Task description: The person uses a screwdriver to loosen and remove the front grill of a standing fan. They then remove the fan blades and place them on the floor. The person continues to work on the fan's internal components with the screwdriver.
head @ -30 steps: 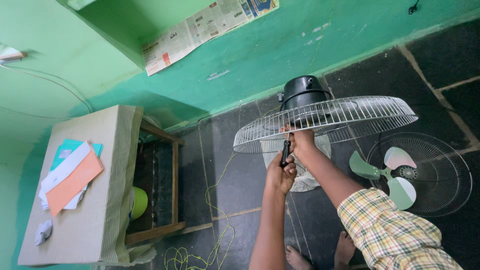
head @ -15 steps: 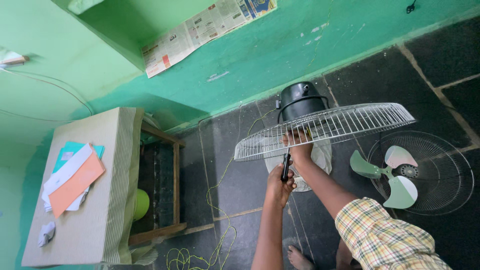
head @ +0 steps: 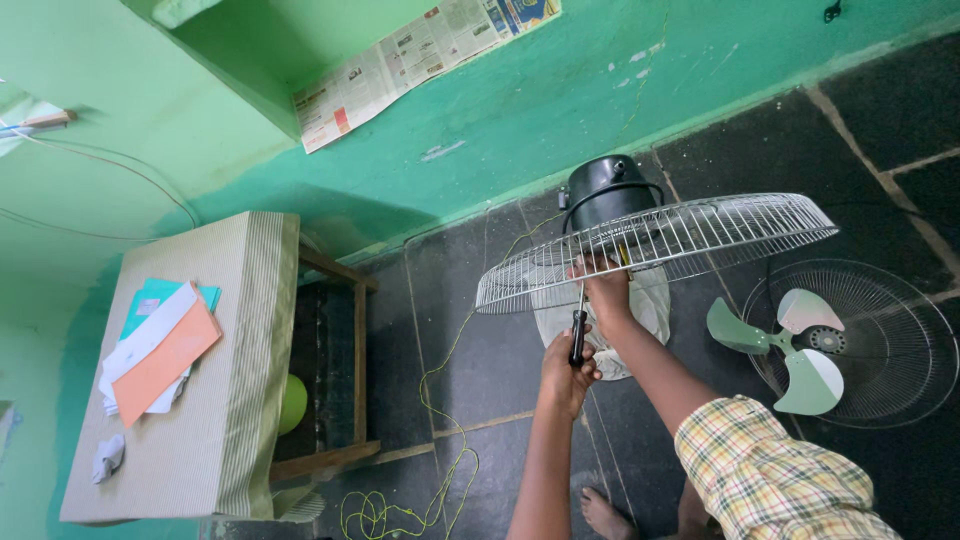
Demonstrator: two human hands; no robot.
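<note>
The person's left hand [head: 566,372] is wrapped around the black handle of a screwdriver [head: 578,335], fingers pressed together about it in a firm grip. The thin shaft runs up from that fist and its tip meets the underside of the white wire fan guard [head: 700,235], close to the middle where the wires gather. The right hand [head: 606,290] sits just above and beside the left, up against the guard's hub; its fingers curl in among the wires there, but from here I cannot tell whether they pinch something or only press against the mesh. The sleeve on that arm is a yellow checked one [head: 770,480].

The guard tilts, its right edge higher than its left, and sits on top of the black motor housing [head: 605,185], which stands on the dark tiled floor [head: 480,350] near the green wall [head: 640,70]. Under the hands lies a pale cloth [head: 640,320].

To the right, well apart from the hands, the other wire guard [head: 900,340] lies flat on the floor with the pale green three-bladed fan blade [head: 790,345] resting in it. A yellow cord [head: 440,440] trails across the tiles. On the left stands a cloth-covered table [head: 220,400] with an orange folder and papers [head: 160,360]. A newspaper sheet [head: 420,60] hangs on the wall.
</note>
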